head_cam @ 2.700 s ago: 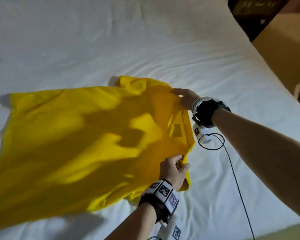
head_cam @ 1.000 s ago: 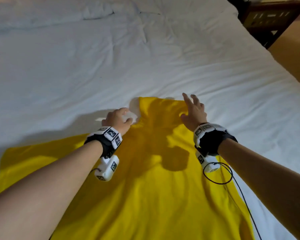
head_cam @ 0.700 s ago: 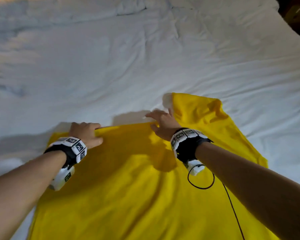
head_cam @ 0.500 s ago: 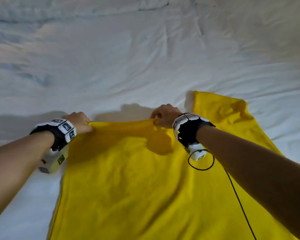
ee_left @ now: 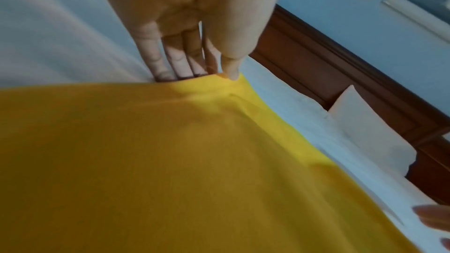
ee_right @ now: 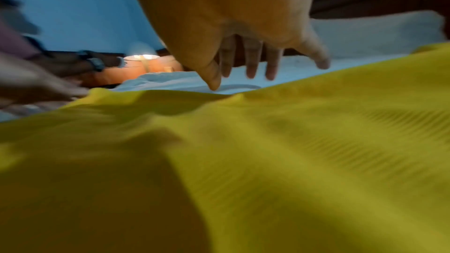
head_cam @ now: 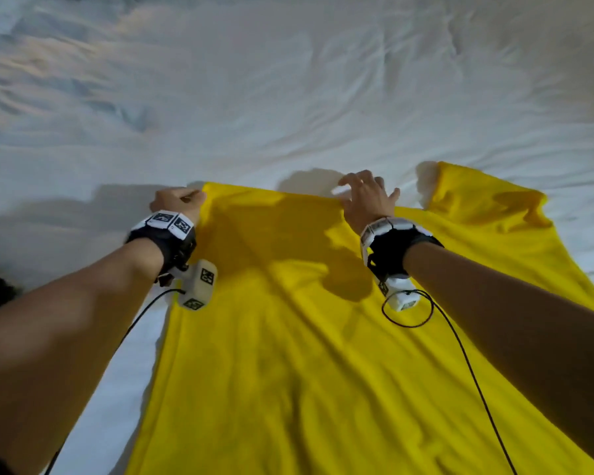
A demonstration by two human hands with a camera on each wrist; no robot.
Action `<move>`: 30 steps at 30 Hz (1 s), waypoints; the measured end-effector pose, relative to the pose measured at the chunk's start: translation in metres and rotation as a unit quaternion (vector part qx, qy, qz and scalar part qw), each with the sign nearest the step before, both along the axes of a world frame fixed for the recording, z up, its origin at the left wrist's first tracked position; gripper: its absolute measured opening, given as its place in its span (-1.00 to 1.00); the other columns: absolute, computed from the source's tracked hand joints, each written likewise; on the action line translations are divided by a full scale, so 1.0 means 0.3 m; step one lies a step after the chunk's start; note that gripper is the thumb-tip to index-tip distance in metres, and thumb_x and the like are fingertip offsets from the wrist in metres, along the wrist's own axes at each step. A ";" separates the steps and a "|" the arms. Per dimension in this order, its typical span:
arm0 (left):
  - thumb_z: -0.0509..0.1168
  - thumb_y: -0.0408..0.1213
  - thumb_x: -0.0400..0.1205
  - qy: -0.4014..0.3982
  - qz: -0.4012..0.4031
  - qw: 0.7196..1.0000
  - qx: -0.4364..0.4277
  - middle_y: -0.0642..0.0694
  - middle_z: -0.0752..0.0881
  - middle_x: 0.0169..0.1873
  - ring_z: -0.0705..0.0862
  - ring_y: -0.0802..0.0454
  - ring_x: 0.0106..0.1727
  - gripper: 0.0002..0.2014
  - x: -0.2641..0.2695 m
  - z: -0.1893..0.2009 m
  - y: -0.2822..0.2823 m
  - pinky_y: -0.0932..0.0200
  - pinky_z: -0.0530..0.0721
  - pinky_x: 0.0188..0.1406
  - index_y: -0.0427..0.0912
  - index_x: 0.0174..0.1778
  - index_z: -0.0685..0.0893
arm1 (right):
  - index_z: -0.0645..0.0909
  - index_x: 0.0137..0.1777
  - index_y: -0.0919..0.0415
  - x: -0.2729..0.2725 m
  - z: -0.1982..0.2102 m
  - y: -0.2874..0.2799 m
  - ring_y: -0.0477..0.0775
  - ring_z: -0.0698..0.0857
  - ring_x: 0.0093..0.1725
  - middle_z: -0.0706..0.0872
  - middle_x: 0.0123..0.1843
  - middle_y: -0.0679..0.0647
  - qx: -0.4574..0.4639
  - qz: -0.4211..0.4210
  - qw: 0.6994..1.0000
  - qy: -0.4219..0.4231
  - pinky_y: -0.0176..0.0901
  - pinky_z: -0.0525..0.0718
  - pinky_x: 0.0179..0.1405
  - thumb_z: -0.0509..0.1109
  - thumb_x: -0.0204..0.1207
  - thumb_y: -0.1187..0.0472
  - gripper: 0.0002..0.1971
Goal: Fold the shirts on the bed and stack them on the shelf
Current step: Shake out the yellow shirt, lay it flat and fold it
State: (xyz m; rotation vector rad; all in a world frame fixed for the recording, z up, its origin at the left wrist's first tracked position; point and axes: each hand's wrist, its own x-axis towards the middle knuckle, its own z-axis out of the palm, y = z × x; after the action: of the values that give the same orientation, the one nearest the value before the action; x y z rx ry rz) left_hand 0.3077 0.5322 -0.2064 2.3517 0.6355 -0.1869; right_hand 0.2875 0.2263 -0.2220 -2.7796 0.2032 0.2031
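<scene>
Shirt (head_cam: pixel 323 354) near hem cut off; left hand (head_cam: pixel 177 204) pinches corner, fingertips hidden

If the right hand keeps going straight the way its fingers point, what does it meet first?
The right hand is open at the far edge of the yellow shirt. Straight ahead lies only bare white bedsheet; it probably meets nothing else, though depth is unclear.
</scene>
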 end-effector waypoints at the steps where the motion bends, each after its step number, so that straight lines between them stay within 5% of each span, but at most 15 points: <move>1: 0.37 -0.01 0.61 -0.004 0.012 1.000 0.004 -0.25 0.75 0.19 0.68 -0.21 0.21 -0.67 -0.033 0.003 0.000 0.15 0.53 0.10 -0.18 0.12 0.77 | 0.46 0.42 -0.05 -0.053 0.000 0.034 0.22 0.31 0.55 0.39 0.51 0.07 0.003 0.008 1.000 -0.020 0.51 0.14 0.49 0.31 0.57 0.23 -0.58; 4: 0.33 0.12 0.61 0.025 0.037 0.999 0.006 -0.31 0.73 0.19 0.65 -0.29 0.24 -0.61 -0.172 0.033 0.020 0.00 0.56 0.22 -0.19 -0.05 0.74 | 0.46 0.48 0.02 -0.325 0.001 0.164 0.23 0.22 0.62 0.32 0.60 0.11 0.055 0.072 0.995 -0.039 0.54 0.09 0.53 0.40 0.48 0.18 -0.47; 8: 0.34 0.16 0.59 0.060 0.042 0.997 -0.014 -0.23 0.75 0.18 0.68 -0.27 0.22 -0.51 -0.454 0.053 0.081 -0.05 0.60 0.26 -0.17 0.19 0.76 | 0.67 0.12 0.03 -0.823 -0.005 0.370 0.23 0.54 0.22 0.62 0.21 0.10 0.136 0.201 0.967 -0.072 0.33 0.60 0.14 0.36 0.27 -0.01 -0.60; 10: 0.32 0.19 0.59 0.106 0.028 0.994 -0.022 -0.25 0.79 0.01 0.71 -0.25 0.07 -0.51 -0.620 0.057 0.110 -0.02 0.62 0.11 -0.22 -0.02 0.80 | 0.66 0.10 -0.04 -1.033 -0.006 0.456 0.18 0.57 0.16 0.61 0.16 0.04 0.141 0.247 0.958 -0.025 0.23 0.64 0.10 0.32 0.19 -0.16 -0.53; 12: 0.25 0.23 0.62 0.165 -0.007 0.986 -0.002 -0.28 0.70 -0.31 0.65 -0.23 -0.20 -0.40 -0.780 0.058 0.140 -0.01 0.54 -0.12 -0.31 -0.38 0.67 | 0.61 0.26 -0.09 -1.187 -0.007 0.522 0.19 0.57 0.31 0.59 0.31 0.05 0.085 0.300 0.949 0.051 0.36 0.57 0.28 0.25 0.06 -0.30 -0.29; 16: 0.39 0.11 0.56 0.190 0.042 0.980 -0.047 -0.05 0.49 -0.54 0.51 -0.13 -0.34 -0.51 -1.007 0.052 0.186 0.04 0.49 -0.19 -0.12 -0.53 0.42 | 0.46 0.51 -0.01 -1.270 -0.028 0.568 0.23 0.30 0.64 0.33 0.64 0.13 0.033 0.306 0.945 0.109 0.51 0.13 0.48 0.34 0.02 -0.15 -0.10; 21: 0.40 -0.18 0.60 0.121 0.024 0.984 -0.126 0.05 0.31 -0.65 0.28 -0.03 -0.46 -0.59 -1.117 0.021 0.241 0.09 0.25 -0.40 -0.17 -0.49 0.41 | 0.43 0.56 -0.01 -1.269 -0.014 0.562 0.22 0.39 0.60 0.40 0.62 0.12 0.005 0.305 0.947 0.106 0.47 0.43 0.40 0.53 -0.01 0.09 -0.03; 24: 0.24 -0.14 0.72 0.043 -0.035 0.989 -0.136 -0.11 0.47 -0.49 0.40 -0.04 -0.42 -0.72 -1.146 0.051 0.247 0.09 0.38 -0.45 -0.22 -0.25 0.54 | 0.38 0.59 -0.03 -1.288 -0.008 0.515 0.22 0.44 0.57 0.44 0.60 0.10 0.002 0.261 0.964 0.047 0.37 0.52 0.38 0.23 0.37 0.26 -0.30; 26: 0.21 -0.10 0.73 0.037 -0.039 0.991 -0.122 -0.22 0.56 -0.36 0.51 -0.09 -0.40 -0.79 -1.171 0.058 0.253 0.12 0.58 -0.54 -0.16 -0.08 0.58 | 0.41 0.56 0.01 -1.320 -0.002 0.479 0.23 0.46 0.55 0.46 0.57 0.10 -0.010 0.235 0.972 0.025 0.38 0.49 0.42 0.07 0.39 0.35 -0.32; 28: 0.24 -0.03 0.71 0.050 -0.025 0.992 -0.110 -0.19 0.58 -0.35 0.55 -0.14 -0.41 -0.80 -1.201 0.045 0.270 -0.07 0.68 -0.55 -0.08 -0.08 0.61 | 0.46 0.52 0.06 -1.357 -0.010 0.439 0.24 0.48 0.53 0.49 0.56 0.11 -0.027 0.219 0.975 0.015 0.37 0.34 0.47 0.02 0.36 0.36 -0.32; 30: 0.31 -0.03 0.67 0.068 -0.019 0.992 -0.100 -0.17 0.62 -0.33 0.61 -0.15 -0.40 -0.80 -1.226 0.033 0.280 -0.05 0.70 -0.64 -0.09 -0.11 0.64 | 0.50 0.50 0.08 -1.380 -0.027 0.383 0.26 0.50 0.52 0.49 0.56 0.11 -0.030 0.209 0.978 0.005 0.33 0.25 0.44 0.02 0.42 0.33 -0.38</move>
State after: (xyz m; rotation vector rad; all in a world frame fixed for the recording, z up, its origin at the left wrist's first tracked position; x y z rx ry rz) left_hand -0.0602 0.6161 -0.1964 2.1705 0.6076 -0.4129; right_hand -0.1264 0.3411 -0.2302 -2.8497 -0.3829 0.3163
